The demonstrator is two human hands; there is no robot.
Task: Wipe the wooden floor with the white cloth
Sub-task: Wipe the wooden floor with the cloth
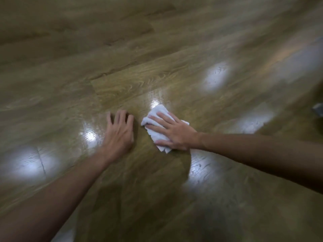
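— Head view is smearing badly toward its edges; how much is it really showing?

— Only the middle is holding sharp. The wooden floor [122, 84] is blurring at the far planks and along the bottom, and bright glare patches are washing out the grain in several spots. A small grey object [318, 111] is being cut off by the right edge, too little of it showing to tell what it is. Both forearms are running out of frame, the left at the lower left, the right at the right edge.

— Where is the white cloth [158, 137] lying?

— It is lying crumpled on the floor near the centre, mostly covered by the right hand [174, 133]; only its far corner, left edge and near corner are peeking out.

— How is that hand sitting?

— Palm down, it is pressing the cloth flat, fingers [161, 114] straight and spread, pointing up and left, thumb lying along the near edge.

— And the other?

— The left hand [119, 134] is resting on the bare floor just beside the cloth, not touching it. Its fingers are spread and slightly bent, tips on the wood, though motion blur is softening them.
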